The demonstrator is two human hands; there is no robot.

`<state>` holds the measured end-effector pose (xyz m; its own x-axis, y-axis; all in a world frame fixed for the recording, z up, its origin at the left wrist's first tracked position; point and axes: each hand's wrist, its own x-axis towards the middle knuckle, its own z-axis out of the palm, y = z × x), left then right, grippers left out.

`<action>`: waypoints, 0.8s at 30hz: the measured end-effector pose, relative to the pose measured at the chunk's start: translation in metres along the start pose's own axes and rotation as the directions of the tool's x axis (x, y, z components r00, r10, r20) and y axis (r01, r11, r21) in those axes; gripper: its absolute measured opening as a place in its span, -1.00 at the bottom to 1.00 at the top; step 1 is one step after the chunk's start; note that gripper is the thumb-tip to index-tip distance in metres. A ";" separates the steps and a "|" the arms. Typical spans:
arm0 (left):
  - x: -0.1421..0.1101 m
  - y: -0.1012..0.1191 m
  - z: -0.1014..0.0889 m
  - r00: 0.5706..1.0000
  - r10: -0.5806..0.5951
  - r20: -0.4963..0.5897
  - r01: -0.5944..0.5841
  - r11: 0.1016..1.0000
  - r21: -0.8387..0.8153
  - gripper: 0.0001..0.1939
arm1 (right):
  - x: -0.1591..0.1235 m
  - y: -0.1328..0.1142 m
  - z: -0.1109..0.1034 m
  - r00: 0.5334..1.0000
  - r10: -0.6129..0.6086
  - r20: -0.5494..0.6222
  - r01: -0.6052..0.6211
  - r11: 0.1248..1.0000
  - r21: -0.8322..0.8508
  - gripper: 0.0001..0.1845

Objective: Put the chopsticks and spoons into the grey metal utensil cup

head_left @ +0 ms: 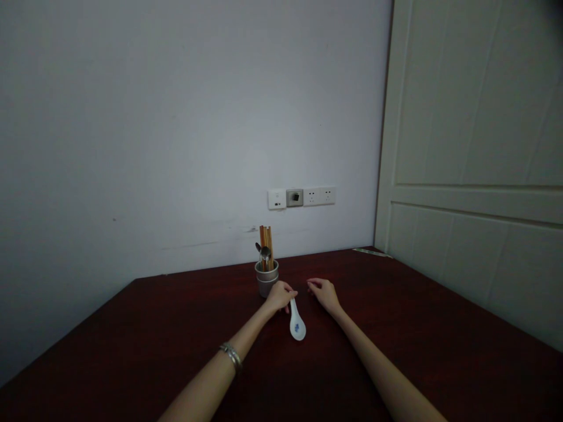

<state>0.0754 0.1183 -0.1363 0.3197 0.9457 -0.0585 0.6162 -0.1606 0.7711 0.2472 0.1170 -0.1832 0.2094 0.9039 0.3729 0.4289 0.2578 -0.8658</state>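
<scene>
A white ceramic spoon (297, 324) with a blue mark in its bowl lies on the dark red table (132, 346), its handle pointing away from me. My left hand (280, 296) is curled over the tip of the handle, fingers pinched on it, with a silver bracelet (231, 354) on that wrist. My right hand (324, 292) rests on the table just right of the spoon, fingers loosely bent, holding nothing. A grey cup (266, 278) with wooden chopsticks (266, 246) and a metal spoon in it stands just behind my left hand.
A grey wall rises behind the table, with a row of sockets (301, 197) above the cup. A pale door (475, 176) runs along the table's right side. A thin light strip (372, 252) lies at the far right corner.
</scene>
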 end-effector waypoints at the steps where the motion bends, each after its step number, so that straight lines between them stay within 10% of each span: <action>1: 0.000 -0.001 0.000 1.000 0.001 0.007 0.000 1.000 -0.023 -0.69 | 0.000 0.000 0.000 1.000 0.001 0.001 -0.001 1.000 0.000 -0.69; 18: -0.023 0.023 -0.047 0.989 0.145 -0.015 -0.142 0.933 -0.330 -0.75 | 0.002 -0.006 -0.002 0.997 0.072 0.000 -0.072 0.995 0.070 -0.70; 24: -0.039 0.034 -0.077 0.978 0.116 -0.175 -0.171 0.924 -0.343 -0.80 | -0.017 -0.050 -0.005 0.930 0.258 0.261 -0.312 0.931 0.191 -0.72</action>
<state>0.0290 0.0976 -0.0590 0.2580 0.9555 0.1432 0.2676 -0.2131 0.9397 0.2266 0.0871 -0.1444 0.0760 0.9964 0.0366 0.1657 0.0236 -0.9859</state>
